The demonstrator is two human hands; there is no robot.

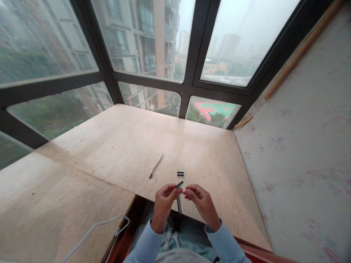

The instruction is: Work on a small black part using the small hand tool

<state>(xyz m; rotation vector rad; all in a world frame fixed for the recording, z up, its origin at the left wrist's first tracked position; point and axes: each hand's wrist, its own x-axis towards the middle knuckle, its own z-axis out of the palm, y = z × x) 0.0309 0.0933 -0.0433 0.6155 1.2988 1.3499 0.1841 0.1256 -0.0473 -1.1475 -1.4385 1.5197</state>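
Observation:
Between its thumb and fingertips my left hand (163, 205) pinches a small dark, bar-shaped piece (179, 185) with a greenish face. Close by on the right is my right hand (202, 203), its thumb and fingers drawn together by the end of that piece. Whether those fingertips hold anything is too small to tell. Below the hands a flat grey strip (179, 205) hangs down to the table's front edge; its upper end is hidden at the left fingers. Two small black bar-like pieces (180, 174) lie just beyond the hands.
A thin pale strip with a dark end (156, 165) lies left of the black pieces on the beige tabletop (115, 146). At the lower left a white cable (94, 227) loops over the edge. Dark-framed windows and a floral wall (290, 157) bound the surface.

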